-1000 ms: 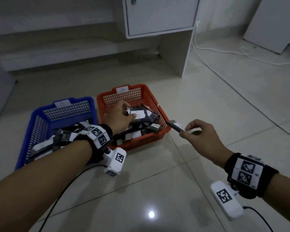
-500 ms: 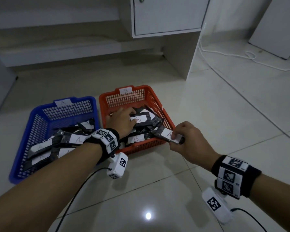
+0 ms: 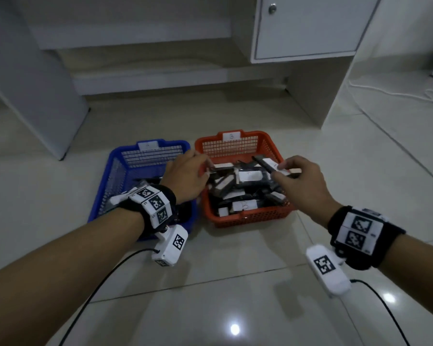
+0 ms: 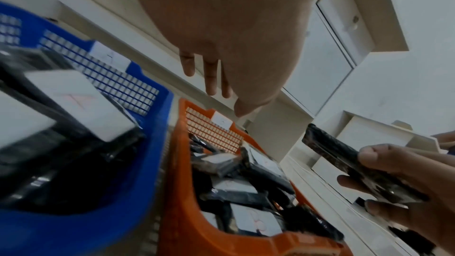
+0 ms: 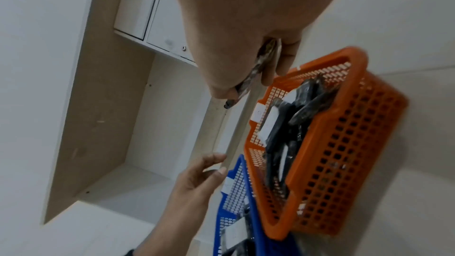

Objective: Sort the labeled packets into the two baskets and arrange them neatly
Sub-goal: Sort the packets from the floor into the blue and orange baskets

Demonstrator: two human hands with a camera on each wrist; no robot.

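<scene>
Two baskets stand side by side on the floor: a blue basket (image 3: 105,181) tagged A on the left and an orange basket (image 3: 250,217) tagged B on the right. Both hold black packets with white labels (image 3: 250,177). My right hand (image 3: 285,171) pinches one black labeled packet (image 3: 269,162) above the right side of the orange basket; the right wrist view shows it edge-on between thumb and fingers (image 5: 258,69). My left hand (image 3: 198,168) hovers with straight fingers over the orange basket's left rim and holds nothing (image 4: 211,77).
A white cabinet (image 3: 305,26) with a door hangs behind the baskets, and its side panel (image 3: 315,96) reaches the floor. A white cable (image 3: 398,96) lies at the far right. A grey panel (image 3: 35,96) stands at the left. Glossy tiles (image 3: 235,295) lie in front.
My right hand carried the packet from beside the orange basket up over it. My left hand lifted off the packets and drew back toward the basket's left rim.
</scene>
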